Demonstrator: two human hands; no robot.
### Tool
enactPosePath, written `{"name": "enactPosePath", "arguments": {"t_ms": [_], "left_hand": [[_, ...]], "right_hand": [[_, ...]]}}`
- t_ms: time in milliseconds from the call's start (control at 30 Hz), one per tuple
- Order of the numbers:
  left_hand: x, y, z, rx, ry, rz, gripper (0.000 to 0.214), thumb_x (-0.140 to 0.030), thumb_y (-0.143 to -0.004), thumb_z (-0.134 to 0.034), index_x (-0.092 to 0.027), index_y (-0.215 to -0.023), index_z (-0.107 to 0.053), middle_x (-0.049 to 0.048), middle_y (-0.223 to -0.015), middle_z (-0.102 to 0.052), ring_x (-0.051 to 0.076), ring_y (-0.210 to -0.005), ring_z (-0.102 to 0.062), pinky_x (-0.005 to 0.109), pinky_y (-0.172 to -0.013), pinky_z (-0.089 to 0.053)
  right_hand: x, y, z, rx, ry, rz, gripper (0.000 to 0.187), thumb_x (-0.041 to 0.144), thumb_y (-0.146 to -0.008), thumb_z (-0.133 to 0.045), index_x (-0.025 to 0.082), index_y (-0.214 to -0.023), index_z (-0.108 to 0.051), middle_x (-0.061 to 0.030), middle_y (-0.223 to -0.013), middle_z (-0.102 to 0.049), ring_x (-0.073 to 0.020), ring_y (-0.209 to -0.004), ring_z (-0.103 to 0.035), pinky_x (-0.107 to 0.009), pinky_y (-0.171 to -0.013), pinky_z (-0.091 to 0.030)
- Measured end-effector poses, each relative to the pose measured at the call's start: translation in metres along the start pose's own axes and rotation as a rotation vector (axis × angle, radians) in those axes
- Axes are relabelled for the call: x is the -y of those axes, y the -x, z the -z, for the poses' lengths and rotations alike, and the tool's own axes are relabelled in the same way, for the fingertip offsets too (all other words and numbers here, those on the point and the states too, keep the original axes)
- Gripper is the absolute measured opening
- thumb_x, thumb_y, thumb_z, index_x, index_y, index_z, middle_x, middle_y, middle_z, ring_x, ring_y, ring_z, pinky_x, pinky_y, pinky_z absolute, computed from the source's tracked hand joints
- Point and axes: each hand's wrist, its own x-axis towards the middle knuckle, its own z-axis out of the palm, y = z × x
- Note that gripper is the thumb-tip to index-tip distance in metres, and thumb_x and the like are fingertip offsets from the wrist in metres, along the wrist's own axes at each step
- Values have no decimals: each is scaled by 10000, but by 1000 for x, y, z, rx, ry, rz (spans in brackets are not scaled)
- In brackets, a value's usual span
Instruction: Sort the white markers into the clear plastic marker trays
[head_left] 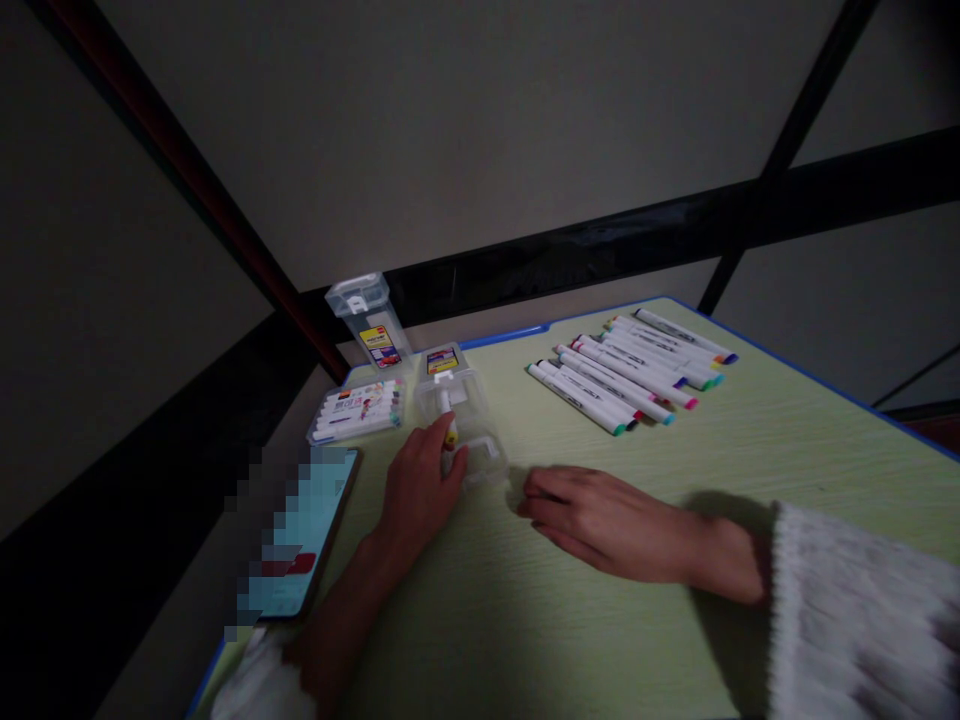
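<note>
My left hand [420,480] rests on the pale green table [675,600] with its fingers curled around the near end of a clear plastic marker case [465,410] lying on its side; a white marker with a coloured tip [448,415] shows inside the case by my fingertips. My right hand [600,520] lies flat on the table just right of the case's open end, fingers stretched out, holding nothing. A row of several white markers with coloured caps [630,372] lies farther back on the right.
A second clear case [367,320] stands upright at the far left corner. A flat pack of markers [358,410] lies beside it. A phone [300,540] rests at the left edge. Dark metal bars [600,250] run behind the table.
</note>
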Motion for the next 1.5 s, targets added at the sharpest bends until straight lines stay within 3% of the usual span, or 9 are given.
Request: {"name": "enactPosePath", "arguments": {"t_ms": [1500], "left_hand": [[1,-1,-1,51,28,-23,405,-256,-808,-443,-150,-1199,-433,66,-884,-577,191,-825,-530,356,-781,-434]], "right_hand": [[-1,2,-3,-37,23,21,233,166,-898,-333,133,-975,-551,-73,-843,-520,-168,-788,-508,-304,-717,-429]]}}
